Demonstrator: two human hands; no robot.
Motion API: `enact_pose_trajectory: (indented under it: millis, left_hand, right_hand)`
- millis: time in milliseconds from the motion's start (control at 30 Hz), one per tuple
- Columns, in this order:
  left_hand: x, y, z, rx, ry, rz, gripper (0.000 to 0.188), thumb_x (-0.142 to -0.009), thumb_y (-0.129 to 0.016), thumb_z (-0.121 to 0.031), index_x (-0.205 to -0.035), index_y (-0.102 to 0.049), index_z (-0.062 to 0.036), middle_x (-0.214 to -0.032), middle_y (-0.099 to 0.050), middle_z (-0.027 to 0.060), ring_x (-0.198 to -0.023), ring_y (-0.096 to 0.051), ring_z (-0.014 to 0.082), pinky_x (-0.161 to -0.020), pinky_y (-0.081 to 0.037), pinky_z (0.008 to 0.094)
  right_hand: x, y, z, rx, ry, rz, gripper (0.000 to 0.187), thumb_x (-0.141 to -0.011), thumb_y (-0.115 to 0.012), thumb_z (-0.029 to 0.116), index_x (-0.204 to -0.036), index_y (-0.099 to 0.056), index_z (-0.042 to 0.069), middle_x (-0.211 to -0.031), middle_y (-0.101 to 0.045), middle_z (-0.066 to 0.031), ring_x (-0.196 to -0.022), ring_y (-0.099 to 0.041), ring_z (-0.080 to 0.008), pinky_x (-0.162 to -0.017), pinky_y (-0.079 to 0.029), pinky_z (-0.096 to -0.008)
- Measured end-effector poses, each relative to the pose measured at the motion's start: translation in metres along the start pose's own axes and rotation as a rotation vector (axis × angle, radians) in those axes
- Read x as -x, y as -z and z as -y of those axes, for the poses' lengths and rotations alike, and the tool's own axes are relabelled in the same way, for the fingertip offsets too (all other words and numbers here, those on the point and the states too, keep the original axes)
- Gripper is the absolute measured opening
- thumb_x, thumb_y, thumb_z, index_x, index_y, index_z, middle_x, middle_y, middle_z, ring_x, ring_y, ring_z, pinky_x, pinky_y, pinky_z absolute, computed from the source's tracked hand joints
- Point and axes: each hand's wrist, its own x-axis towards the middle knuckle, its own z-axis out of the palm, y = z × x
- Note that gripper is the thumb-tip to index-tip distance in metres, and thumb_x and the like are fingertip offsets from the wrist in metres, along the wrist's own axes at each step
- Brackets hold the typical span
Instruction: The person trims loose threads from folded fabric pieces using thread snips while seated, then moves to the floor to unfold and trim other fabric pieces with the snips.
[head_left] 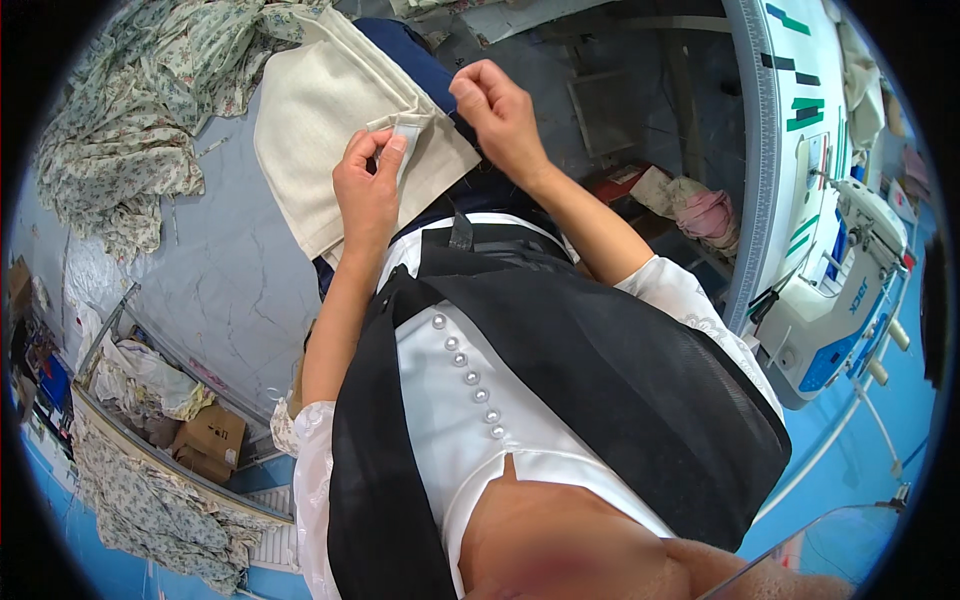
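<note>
Pinching a narrow folded strip (408, 135) of cream fabric (330, 110), the left hand (368, 195) closes thumb and fingers on its end; the strip runs away from the fingertips toward the right hand (500, 115), whose curled fingers grip the cloth's edge. Far below-left, a cardboard box (210, 440) sits among floral cloth (150, 500).

Cream cloth (330, 110): matt, coarse weave. Floral fabric (130, 110): thin, crumpled. Sewing machine (840, 290): glossy white plastic.
</note>
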Motion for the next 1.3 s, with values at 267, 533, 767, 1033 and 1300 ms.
enact_pose_trajectory:
  millis: [267, 533, 767, 1033, 1300]
  left_hand:
    - [0.001, 0.001, 0.006, -0.018, 0.075, 0.007, 0.014, -0.096, -0.069, -0.012, -0.096, -0.067, 0.0020, -0.088, -0.057, 0.0010, -0.077, -0.049, 0.0089, -0.071, -0.040, 0.0235]
    - [0.007, -0.005, -0.019, -0.383, -0.293, -0.044, 0.014, -0.086, -0.070, 0.002, -0.100, -0.068, -0.0009, -0.093, -0.057, 0.0106, -0.080, -0.059, 0.0229, -0.073, -0.048, 0.0318]
    - [0.007, -0.007, -0.013, -0.524, -0.480, -0.019, 0.020, -0.085, -0.069, 0.006, -0.102, -0.072, -0.0039, -0.096, -0.057, 0.0100, -0.081, -0.060, 0.0244, -0.072, -0.049, 0.0369]
    - [0.007, -0.008, -0.016, -0.427, -0.348, -0.034, 0.013, -0.087, -0.072, -0.001, -0.100, -0.073, -0.0024, -0.089, -0.056, 0.0078, -0.077, -0.057, 0.0209, -0.070, -0.046, 0.0318]
    - [-0.004, 0.000, 0.002, 0.177, 0.206, -0.031, 0.018, -0.095, -0.074, -0.017, -0.101, -0.075, -0.0001, -0.085, -0.061, -0.0065, -0.076, -0.047, 0.0029, -0.068, -0.037, 0.0195]
  right_hand:
    - [-0.014, 0.001, 0.000, -0.140, -0.006, 0.399, 0.018, -0.092, -0.074, 0.014, -0.103, -0.070, 0.000, -0.094, -0.068, 0.0009, -0.087, -0.059, -0.0049, -0.081, -0.048, -0.0219]
    - [-0.003, 0.025, 0.022, 0.135, -0.099, 0.314, 0.027, -0.099, -0.062, 0.029, -0.104, -0.063, 0.003, -0.082, -0.061, 0.0003, -0.076, -0.053, -0.0085, -0.070, -0.044, -0.0266]
    - [0.002, 0.033, 0.024, 0.259, -0.068, 0.453, 0.036, -0.099, -0.062, 0.040, -0.105, -0.062, 0.004, -0.073, -0.062, -0.0018, -0.069, -0.052, -0.0123, -0.063, -0.042, -0.0305]
    - [0.001, 0.032, 0.022, 0.147, -0.188, 0.422, 0.029, -0.098, -0.065, 0.033, -0.098, -0.063, 0.004, -0.073, -0.061, -0.0008, -0.065, -0.048, -0.0093, -0.059, -0.038, -0.0282]
    - [0.011, -0.001, 0.017, 0.517, 0.352, 0.099, 0.029, -0.092, -0.072, 0.035, -0.102, -0.060, 0.011, -0.070, -0.069, -0.0054, -0.066, -0.070, -0.0264, -0.056, -0.051, -0.0389]
